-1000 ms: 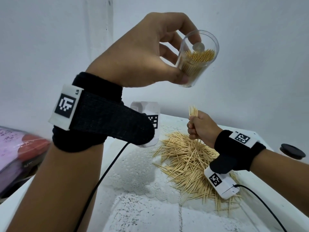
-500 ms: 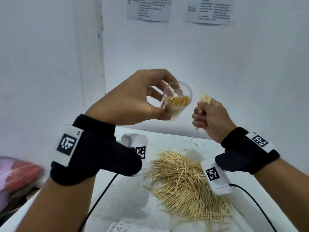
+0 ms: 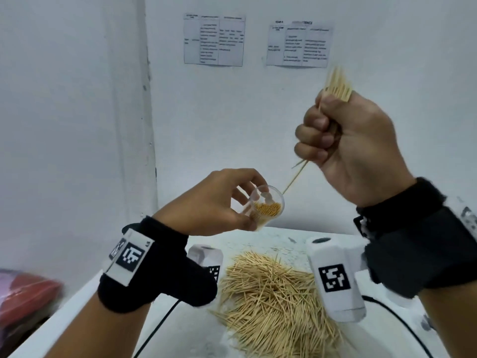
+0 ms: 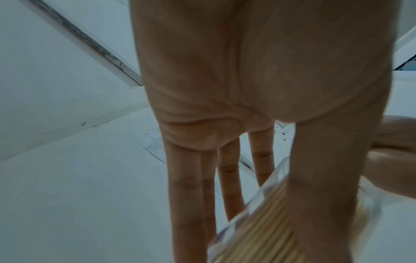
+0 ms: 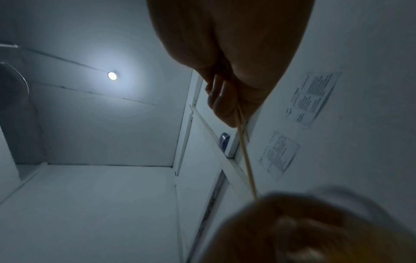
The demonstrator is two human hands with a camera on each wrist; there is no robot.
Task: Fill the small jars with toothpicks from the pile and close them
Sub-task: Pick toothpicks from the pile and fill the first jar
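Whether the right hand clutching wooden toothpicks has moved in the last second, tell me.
Yes. The right hand, then down at the loose pile of wooden toothpicks, is now raised well above it.

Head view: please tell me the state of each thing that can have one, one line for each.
Small clear jar: open, no lid, tilted, partly filled with toothpicks, held by the left hand.
Toothpick bundle: clenched in the right hand, one toothpick slipping down toward the jar rim.
Toothpick pile: loose, scattered on the white table.
Left hand: grip round the jar.
Right hand: fist round the bundle.
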